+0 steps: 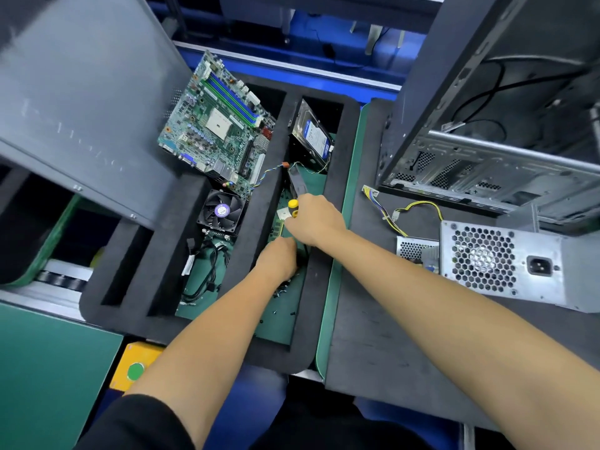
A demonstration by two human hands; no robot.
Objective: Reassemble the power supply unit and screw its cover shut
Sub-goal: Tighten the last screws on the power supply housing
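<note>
The silver power supply unit [506, 258] lies on the black mat at the right, fan grille and socket facing me, its yellow and black cables [402, 212] trailing left. My right hand [313, 220] reaches into the right compartment of the black foam tray [269, 196] and grips a yellow-handled screwdriver [293, 205]. My left hand [277, 259] is just below it in the same compartment, fingers curled downward above small black screws [282, 306] scattered on the green floor; what the fingers hold is hidden.
A motherboard [220, 125] and a cooling fan [222, 211] with cables sit in the tray's middle compartment; a hard drive [313, 134] leans at the top of the right one. An open computer case [493, 125] stands at the right, a grey panel [81, 102] at the left.
</note>
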